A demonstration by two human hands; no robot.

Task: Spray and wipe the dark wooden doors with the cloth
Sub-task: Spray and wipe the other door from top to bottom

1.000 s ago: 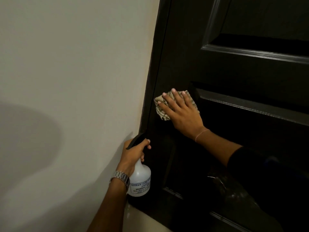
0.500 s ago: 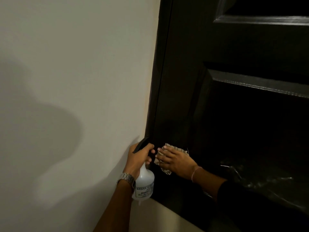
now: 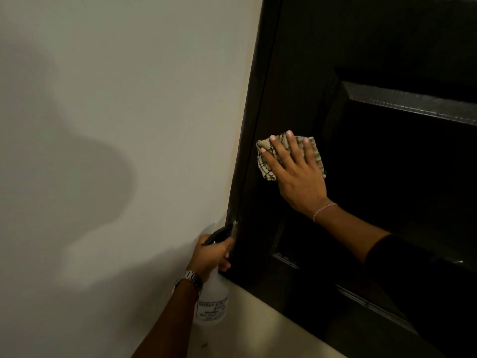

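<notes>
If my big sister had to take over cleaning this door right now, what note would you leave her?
Left hand: grips the spray bottle low by the door frame, nozzle up.
Right hand: flat, fingers straight, pressing the cloth on the dark door, on the flat strip beside the sunken panel.
Done: cannot tell how much is wiped; the door is too dark to show.
Left: probably the panels and mouldings, then the other doors.

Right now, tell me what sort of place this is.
Probably a room or hallway inside a home, though little shows. A dark panelled wooden door meets a plain pale painted wall, and a light floor runs below.
</notes>
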